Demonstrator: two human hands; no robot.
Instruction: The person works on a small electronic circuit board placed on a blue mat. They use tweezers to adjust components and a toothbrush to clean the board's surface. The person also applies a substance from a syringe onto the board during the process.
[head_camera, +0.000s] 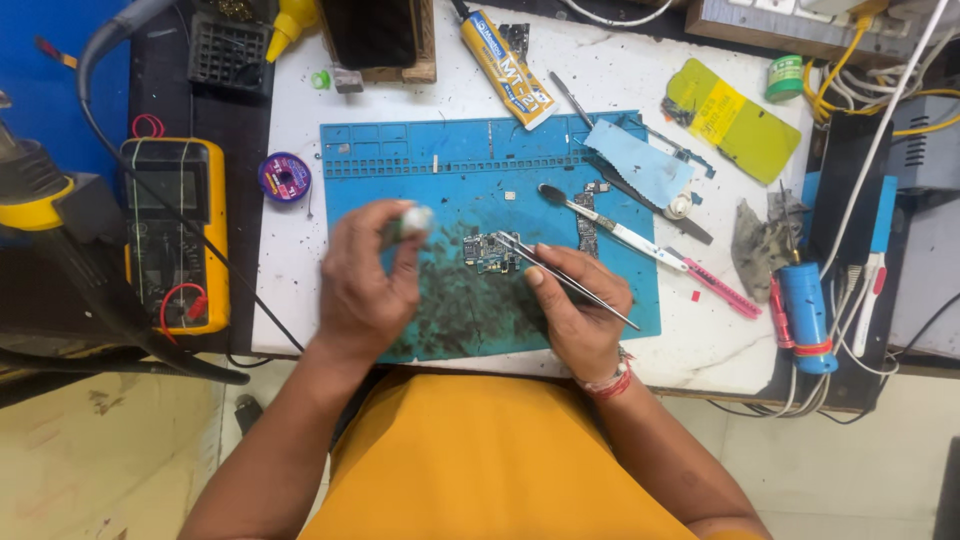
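Circuit board (488, 254) lies on the blue mat (400, 150) at desk (620, 80) centre. Right hand (580, 310), at 4 o'clock of the board, pinches tweezers (565, 277), tips touching the board. Left hand (365, 285), at 9 o'clock, pinches a small white-capped container (412, 220). Yellow meter (175, 235) sits at far 9 o'clock.

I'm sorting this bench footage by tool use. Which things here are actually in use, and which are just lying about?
In use:
left hand holding a small white-capped container
right hand holding tweezers
small circuit board at the tweezer tips
blue work mat

Lying about:
yellow multimeter
glue tube
solder wire spool
brush
yellow-green card
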